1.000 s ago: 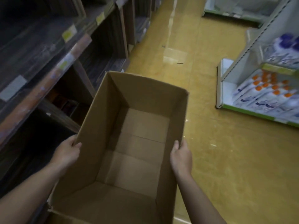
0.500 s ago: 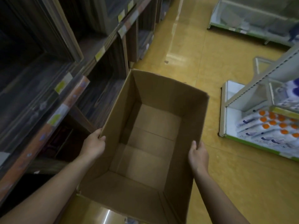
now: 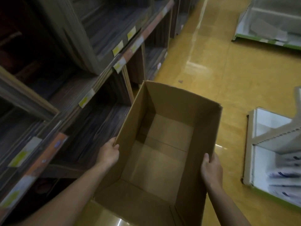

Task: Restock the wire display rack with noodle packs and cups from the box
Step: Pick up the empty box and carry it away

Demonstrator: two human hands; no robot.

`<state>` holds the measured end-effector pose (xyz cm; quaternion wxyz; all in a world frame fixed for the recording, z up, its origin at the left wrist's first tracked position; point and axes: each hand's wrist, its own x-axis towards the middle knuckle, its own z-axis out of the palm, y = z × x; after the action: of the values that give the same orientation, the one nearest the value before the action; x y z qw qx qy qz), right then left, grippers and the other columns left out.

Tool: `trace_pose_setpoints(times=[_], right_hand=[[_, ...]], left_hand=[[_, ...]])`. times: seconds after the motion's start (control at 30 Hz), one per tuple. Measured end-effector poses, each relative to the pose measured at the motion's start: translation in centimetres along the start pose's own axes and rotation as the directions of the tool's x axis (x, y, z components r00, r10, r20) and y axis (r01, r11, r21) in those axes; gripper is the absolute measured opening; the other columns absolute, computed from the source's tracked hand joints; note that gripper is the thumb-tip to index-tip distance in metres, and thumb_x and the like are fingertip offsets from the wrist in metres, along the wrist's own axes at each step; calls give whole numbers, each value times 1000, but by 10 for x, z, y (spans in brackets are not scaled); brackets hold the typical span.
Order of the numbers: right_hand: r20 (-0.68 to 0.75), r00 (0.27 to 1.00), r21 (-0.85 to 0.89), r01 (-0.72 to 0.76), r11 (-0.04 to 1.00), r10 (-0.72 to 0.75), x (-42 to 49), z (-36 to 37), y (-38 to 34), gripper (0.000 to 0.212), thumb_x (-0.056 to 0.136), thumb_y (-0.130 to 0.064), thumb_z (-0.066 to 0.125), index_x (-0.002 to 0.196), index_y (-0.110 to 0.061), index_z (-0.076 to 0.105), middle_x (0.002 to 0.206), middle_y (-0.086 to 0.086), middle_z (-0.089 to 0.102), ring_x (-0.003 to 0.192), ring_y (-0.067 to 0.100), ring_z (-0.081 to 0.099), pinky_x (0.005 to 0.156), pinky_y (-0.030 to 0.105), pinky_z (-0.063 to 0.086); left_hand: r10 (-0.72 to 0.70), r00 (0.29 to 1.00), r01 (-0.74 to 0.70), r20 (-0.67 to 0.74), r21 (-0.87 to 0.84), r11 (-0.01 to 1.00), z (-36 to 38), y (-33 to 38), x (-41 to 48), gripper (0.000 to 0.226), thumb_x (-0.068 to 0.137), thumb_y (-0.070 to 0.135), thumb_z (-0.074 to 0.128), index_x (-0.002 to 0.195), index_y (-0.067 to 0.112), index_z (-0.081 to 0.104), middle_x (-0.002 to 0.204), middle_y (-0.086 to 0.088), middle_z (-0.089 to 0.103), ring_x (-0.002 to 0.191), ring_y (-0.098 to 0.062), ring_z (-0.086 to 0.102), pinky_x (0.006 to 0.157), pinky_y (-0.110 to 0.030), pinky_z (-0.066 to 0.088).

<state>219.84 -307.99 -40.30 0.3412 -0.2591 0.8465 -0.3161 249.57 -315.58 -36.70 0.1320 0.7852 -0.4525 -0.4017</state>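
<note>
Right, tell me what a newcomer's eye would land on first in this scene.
The open, empty cardboard box in the middle draws the eye first, gripped at its side walls by the left hand and the right hand. Next come the dark wooden shelves with yellow tags along the left, and the glossy yellow floor stretching ahead. A white shelf unit holding blurred goods sits at the right edge.
</note>
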Motion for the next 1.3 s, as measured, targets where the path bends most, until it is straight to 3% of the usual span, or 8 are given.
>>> trace_pose_setpoints(times=[0.13, 0.47, 0.57, 0.7, 0.87, 1.03, 1.17, 1.3], right_hand=[[53, 998, -61, 34, 998, -31, 71, 24, -2, 40, 105, -23, 38, 142, -9, 43, 127, 16, 60, 113, 36, 58, 88, 41, 47], [99, 991, -163, 100, 982, -84, 203, 117, -4, 37, 103, -17, 40, 138, -5, 44, 122, 18, 63, 106, 36, 60, 77, 32, 40], [99, 992, -172, 98, 980, -82, 235, 158, 6, 37, 104, -17, 39, 139, -5, 41, 119, 17, 63, 89, 27, 57, 75, 32, 42], [101, 993, -203, 87, 975, -67, 265, 205, 27, 35, 104, -17, 37, 137, -5, 40, 113, 17, 64, 83, 23, 53, 73, 33, 42], [82, 996, -245, 45, 969, -26, 280, 245, 35, 36, 104, -17, 37, 138, -6, 39, 115, 15, 64, 101, 33, 62, 80, 36, 46], [69, 997, -270, 62, 961, -45, 284, 273, 33, 36, 104, -18, 38, 138, -8, 38, 99, 8, 61, 78, 19, 55, 71, 35, 48], [17, 997, -289, 74, 955, -73, 286, 284, 35, 34, 103, -18, 39, 136, -10, 40, 86, 0, 57, 66, 12, 56, 55, 29, 44], [-23, 992, -254, 117, 960, -127, 291, 293, 47, 37, 102, -19, 43, 138, -14, 36, 89, 3, 64, 74, 21, 65, 68, 45, 57]], left_hand=[[-18, 999, 18, -34, 5, 1000, 33, 29, 51, 40, 104, 16, 40, 144, 20, 44, 137, -4, 54, 128, -24, 48, 103, -36, 40], [-49, 998, 52, -41, 69, 996, 95, 29, 210, 39, 105, 18, 38, 144, 21, 42, 134, -5, 56, 122, -26, 53, 97, -39, 46], [-24, 999, 27, -45, 84, 996, 119, 15, 259, 38, 105, 17, 39, 142, 19, 45, 130, -7, 58, 118, -28, 55, 95, -40, 48], [14, 998, -6, -64, 138, 990, 145, -8, 314, 36, 104, 13, 39, 139, 17, 48, 126, -10, 60, 114, -30, 56, 92, -38, 47], [0, 1000, 1, -12, 137, 991, 159, -35, 358, 36, 104, 12, 38, 138, 19, 47, 127, -6, 58, 104, -22, 56, 85, -34, 46], [8, 1000, -5, -15, 150, 989, 168, -52, 380, 38, 103, 8, 38, 140, 16, 45, 130, -8, 57, 113, -27, 55, 89, -36, 44], [138, 990, -127, -12, 324, 938, 171, -59, 381, 37, 104, 15, 36, 142, 12, 39, 104, -14, 62, 84, -25, 57, 69, -32, 41], [296, 947, -213, -122, 452, 866, 175, -70, 382, 39, 103, 15, 38, 141, 8, 38, 63, -2, 47, 55, -25, 51, 48, -28, 31]])
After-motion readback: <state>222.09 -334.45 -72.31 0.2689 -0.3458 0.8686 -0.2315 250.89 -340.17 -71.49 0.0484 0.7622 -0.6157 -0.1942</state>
